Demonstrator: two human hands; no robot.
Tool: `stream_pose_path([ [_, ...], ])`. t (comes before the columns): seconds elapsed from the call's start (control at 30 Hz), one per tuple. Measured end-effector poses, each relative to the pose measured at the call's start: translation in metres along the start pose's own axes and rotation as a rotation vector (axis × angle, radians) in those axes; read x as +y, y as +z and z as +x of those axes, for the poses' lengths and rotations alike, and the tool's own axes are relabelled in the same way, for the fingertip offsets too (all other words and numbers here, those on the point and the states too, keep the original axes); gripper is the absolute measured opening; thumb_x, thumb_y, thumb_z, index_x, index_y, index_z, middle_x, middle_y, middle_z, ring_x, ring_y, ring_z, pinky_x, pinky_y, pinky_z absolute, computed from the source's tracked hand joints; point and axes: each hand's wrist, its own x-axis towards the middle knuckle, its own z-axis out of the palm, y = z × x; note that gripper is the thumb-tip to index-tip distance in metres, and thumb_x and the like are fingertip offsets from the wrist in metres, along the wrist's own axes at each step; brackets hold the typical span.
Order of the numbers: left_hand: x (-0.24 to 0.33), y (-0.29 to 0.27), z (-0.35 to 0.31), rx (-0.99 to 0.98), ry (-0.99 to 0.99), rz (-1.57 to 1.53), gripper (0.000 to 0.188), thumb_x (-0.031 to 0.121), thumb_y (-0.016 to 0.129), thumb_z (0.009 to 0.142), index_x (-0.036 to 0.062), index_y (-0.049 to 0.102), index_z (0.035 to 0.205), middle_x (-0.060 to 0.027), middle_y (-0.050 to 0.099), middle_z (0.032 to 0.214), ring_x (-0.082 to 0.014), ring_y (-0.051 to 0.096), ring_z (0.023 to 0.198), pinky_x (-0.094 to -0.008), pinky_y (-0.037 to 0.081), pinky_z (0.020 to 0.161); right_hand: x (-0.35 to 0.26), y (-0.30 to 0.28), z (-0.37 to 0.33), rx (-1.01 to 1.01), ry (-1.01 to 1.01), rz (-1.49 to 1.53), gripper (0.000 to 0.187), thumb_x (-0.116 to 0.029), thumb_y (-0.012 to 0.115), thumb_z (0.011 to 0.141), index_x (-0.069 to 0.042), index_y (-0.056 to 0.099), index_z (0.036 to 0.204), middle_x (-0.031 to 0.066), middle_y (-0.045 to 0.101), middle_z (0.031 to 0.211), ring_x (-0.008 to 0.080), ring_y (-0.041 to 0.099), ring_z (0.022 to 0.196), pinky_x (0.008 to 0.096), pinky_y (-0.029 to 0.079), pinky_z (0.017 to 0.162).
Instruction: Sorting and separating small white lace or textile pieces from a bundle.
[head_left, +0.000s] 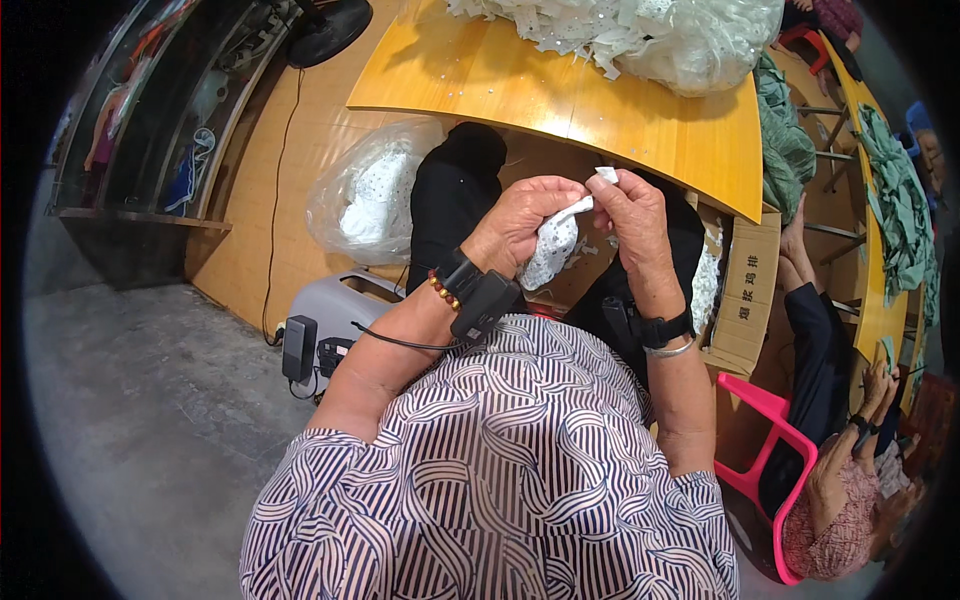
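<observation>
Over my lap, my left hand [527, 213] is closed, pinching a small white fabric piece [548, 252] with grey or shiny specks that hangs below its fingers. One corner of this piece reaches across toward my right hand [634, 207]. The right hand is closed too, its thumb and forefinger pressed on a small white scrap [607, 174] that sticks up from the fingertips. Whether this scrap is still joined to the hanging piece I cannot tell. Both hands are held close together, just short of the table's near edge.
Ahead stands a yellow wooden table [540, 85], heaped with white speckled pieces [640, 30] and clear plastic. A clear bag of white pieces [375, 205] lies left of my legs; a cardboard box [745, 290] stands right. Another person sits on a pink stool [790, 440] near green cloth [895, 200].
</observation>
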Motion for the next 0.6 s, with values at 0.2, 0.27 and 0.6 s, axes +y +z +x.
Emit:
stream_pose_path([
  [0.2,0.001,0.004,-0.006,0.012,-0.034,0.061,0.014,0.008,0.063,0.077,-0.0021,0.061,0.087,-0.0078,0.063,0.081,-0.014,0.061,0.071,-0.0258,0.05,0.066,0.008,0.003,-0.002,-0.025,-0.079,-0.079,0.015,-0.016,0.059,0.081,-0.002,0.058,0.074,-0.0036,0.051,0.06,0.0026,0.045,0.053,0.0181,0.037,0.047],
  [0.27,-0.001,0.003,-0.005,-0.015,-0.016,0.078,0.014,0.008,0.064,0.077,-0.0014,0.061,0.087,-0.0078,0.063,0.081,-0.0135,0.061,0.071,-0.0255,0.05,0.066,0.01,0.002,-0.001,-0.023,-0.088,-0.081,0.015,-0.015,0.059,0.081,-0.002,0.058,0.074,-0.0031,0.05,0.06,0.003,0.045,0.054,0.0188,0.038,0.047],
  [0.6,0.013,-0.005,0.005,-0.084,0.176,-0.155,0.02,0.02,0.06,0.082,0.0009,0.057,0.087,-0.0033,0.054,0.065,-0.0112,0.052,0.054,-0.0229,0.045,0.05,0.002,-0.106,-0.018,0.439,-0.315,-0.747,0.012,-0.012,0.06,0.078,0.001,0.059,0.077,0.0053,0.056,0.062,0.0082,0.048,0.059,0.0259,0.04,0.054],
])
